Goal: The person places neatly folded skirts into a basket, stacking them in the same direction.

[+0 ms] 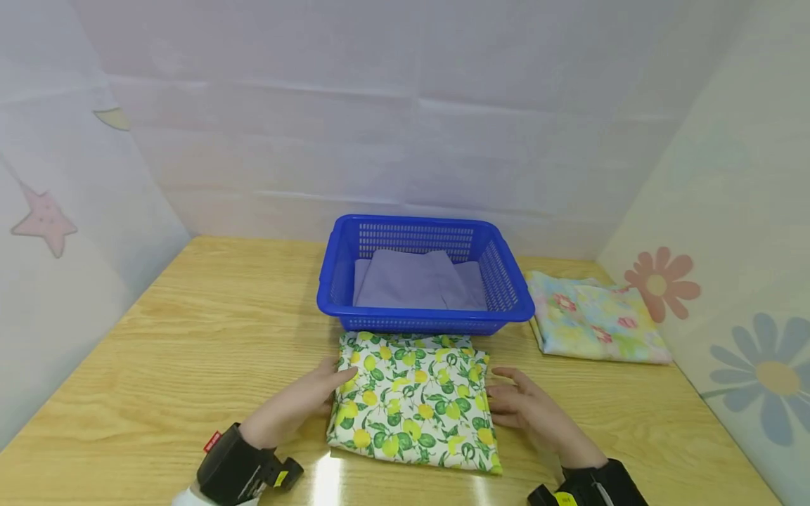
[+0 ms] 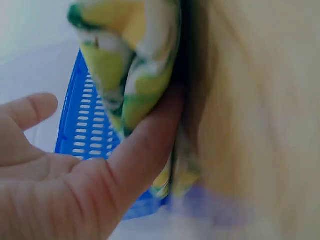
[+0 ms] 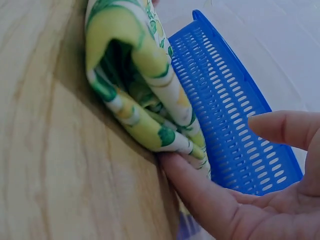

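Observation:
A folded cloth (image 1: 414, 407) printed with yellow lemons and green leaves lies on the table in front of the blue basket. At its left edge is my left hand (image 1: 304, 397); in the left wrist view a finger (image 2: 150, 140) reaches in under the cloth's edge, with the thumb standing apart. My right hand (image 1: 525, 407) is at the opposite edge. The right wrist view shows a fingertip (image 3: 175, 162) right at the layered fold and the thumb held away. Some fingertips are hidden by the cloth.
Behind the lemon cloth stands a blue plastic basket (image 1: 424, 320) with slotted walls, holding folded grey-purple fabric (image 1: 411, 277). A pastel floral folded cloth (image 1: 595, 320) lies to its right by the side wall. White printed sheets (image 1: 405, 126) enclose the wooden table (image 1: 209, 337).

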Demonstrator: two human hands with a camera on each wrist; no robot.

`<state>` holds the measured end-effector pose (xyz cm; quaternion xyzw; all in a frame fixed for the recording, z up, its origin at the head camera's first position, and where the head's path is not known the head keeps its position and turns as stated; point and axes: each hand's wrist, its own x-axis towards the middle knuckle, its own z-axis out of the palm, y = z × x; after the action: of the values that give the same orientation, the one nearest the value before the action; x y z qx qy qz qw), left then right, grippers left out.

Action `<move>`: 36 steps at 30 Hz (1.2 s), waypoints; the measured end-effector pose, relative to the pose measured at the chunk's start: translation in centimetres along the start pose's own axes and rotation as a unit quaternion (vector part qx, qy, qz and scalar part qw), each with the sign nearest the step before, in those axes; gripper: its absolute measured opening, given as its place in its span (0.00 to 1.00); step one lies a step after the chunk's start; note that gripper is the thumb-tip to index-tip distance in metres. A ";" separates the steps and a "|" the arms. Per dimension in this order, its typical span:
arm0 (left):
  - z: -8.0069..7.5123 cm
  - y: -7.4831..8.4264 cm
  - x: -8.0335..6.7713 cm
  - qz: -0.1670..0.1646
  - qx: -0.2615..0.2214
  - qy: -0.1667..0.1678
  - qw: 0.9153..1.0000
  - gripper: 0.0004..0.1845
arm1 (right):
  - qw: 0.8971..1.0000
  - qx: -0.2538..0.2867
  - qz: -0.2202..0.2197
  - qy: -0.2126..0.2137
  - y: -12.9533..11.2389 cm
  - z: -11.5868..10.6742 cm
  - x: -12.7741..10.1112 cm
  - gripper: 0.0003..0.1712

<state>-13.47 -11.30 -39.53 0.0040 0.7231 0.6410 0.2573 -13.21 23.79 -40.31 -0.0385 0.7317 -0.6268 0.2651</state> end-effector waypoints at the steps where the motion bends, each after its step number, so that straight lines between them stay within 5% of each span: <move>1: -0.1 -0.2 0.0 0.001 -0.028 -0.025 0.999 0.37 | 1.000 0.016 0.004 -0.006 0.1 -0.1 0.0 0.40; 6: -0.5 -0.9 0.0 0.032 -0.086 -0.139 0.986 0.33 | 0.992 0.110 0.008 -0.063 0.7 -0.4 0.5 0.36; 9: -0.4 -1.1 0.1 0.043 -0.102 -0.169 0.979 0.33 | 0.982 0.151 -0.001 -0.114 1.1 -0.4 0.6 0.35; 17: 0.3 -1.1 0.1 0.037 -0.110 -0.154 0.981 0.35 | 0.980 0.165 -0.008 -0.115 1.9 0.1 1.1 0.42; 30: 0.6 -1.6 0.6 0.033 -0.119 -0.159 0.980 0.34 | 0.980 0.147 -0.018 -0.130 2.7 0.2 1.4 0.42; 36: 0.5 -1.7 0.6 0.045 -0.106 -0.135 0.984 0.32 | 0.979 0.149 -0.030 -0.138 2.6 0.2 1.4 0.40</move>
<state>-13.25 -10.97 -41.40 0.0962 0.6084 0.7188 0.3223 -13.61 23.58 -43.28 -0.1062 0.5853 -0.7250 0.3472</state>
